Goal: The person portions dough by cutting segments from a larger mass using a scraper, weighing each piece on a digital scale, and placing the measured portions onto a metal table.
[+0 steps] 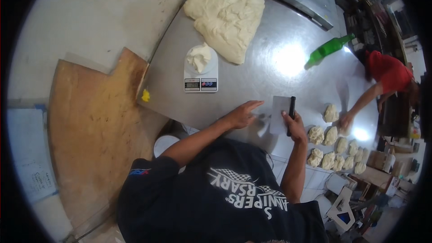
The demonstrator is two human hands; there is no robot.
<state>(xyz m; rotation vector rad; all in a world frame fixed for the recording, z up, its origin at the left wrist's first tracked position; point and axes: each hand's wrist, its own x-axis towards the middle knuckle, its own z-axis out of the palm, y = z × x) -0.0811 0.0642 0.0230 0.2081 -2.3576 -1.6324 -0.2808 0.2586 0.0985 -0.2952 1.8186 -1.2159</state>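
Flat metal dough scraper (pixel 282 113) with black handle, held upright on the steel table (pixel 252 81)

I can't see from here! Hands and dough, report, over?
Left hand flat on steel table, empty. Right hand holds black-handled metal scraper. Big pale dough mound untouched.

— Where were we working?

— In a bakery kitchen, we reckoned. We stood at a steel table (pixel 288 63) with a big dough mass (pixel 227 13) on it, and a scale (pixel 200 74) held a small lump.

— Anything else?

— Portioned dough balls (pixel 335 150) lay in rows, a co-worker (pixel 389 74) in red shaped another, and a wooden board (pixel 96 121) leaned beside the table.
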